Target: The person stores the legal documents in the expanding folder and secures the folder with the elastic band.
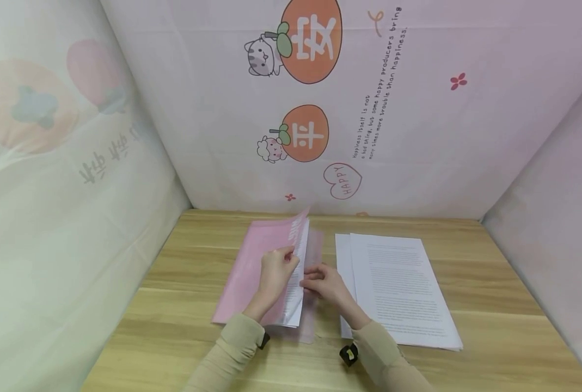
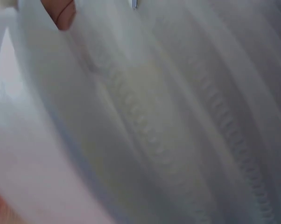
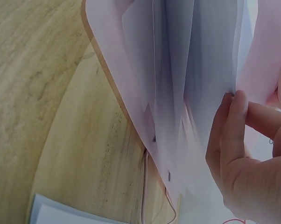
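Observation:
A pink folder (image 1: 253, 261) lies on the table with its front cover lifted and bent. White printed pages (image 1: 295, 305) show inside it. My left hand (image 1: 277, 272) grips the cover's free edge with curled fingers. From the right side, my right hand (image 1: 327, 283) pinches the edge of an inner sheet between thumb and fingertips. In the right wrist view, the right fingers (image 3: 231, 126) hold that edge, and several inner leaves (image 3: 178, 51) stand fanned apart. Pale leaves (image 2: 145, 116) fill the left wrist view, blurred, with a fingertip (image 2: 63, 13) at the top left.
Right of the folder lies a stack of white printed sheets (image 1: 403, 288), slightly uneven at its left edge. The wood-grain table (image 1: 173, 305) has fabric walls on its left, back and right. A thin pink cord (image 3: 145, 186) loops beside the folder's edge.

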Available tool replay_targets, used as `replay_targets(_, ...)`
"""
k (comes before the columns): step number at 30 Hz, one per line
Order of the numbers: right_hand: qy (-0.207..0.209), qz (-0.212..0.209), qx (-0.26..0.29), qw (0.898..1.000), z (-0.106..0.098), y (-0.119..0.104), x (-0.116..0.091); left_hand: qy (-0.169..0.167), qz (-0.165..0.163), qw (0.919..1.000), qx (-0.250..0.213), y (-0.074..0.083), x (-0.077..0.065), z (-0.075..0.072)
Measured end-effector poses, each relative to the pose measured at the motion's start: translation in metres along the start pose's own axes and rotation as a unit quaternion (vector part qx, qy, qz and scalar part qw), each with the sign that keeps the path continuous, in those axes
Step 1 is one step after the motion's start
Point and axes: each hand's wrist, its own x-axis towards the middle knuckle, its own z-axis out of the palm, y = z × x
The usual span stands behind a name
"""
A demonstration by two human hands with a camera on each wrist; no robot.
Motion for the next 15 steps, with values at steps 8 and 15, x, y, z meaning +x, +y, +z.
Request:
replay_targets(8,-0.014,-0.012,-0.002,1.000,0.0040,-0.0078,-0.0009,0.004,0.001,1.0000,-0.003,0.0003,-0.0006,0.0019)
replay_targets(15,0.006,-0.019,-0.046,0.999,-0.0008,-0.0039,-0.0013,0.007,0.001,1.0000,-0.006,0.0004,0.0003,0.0020)
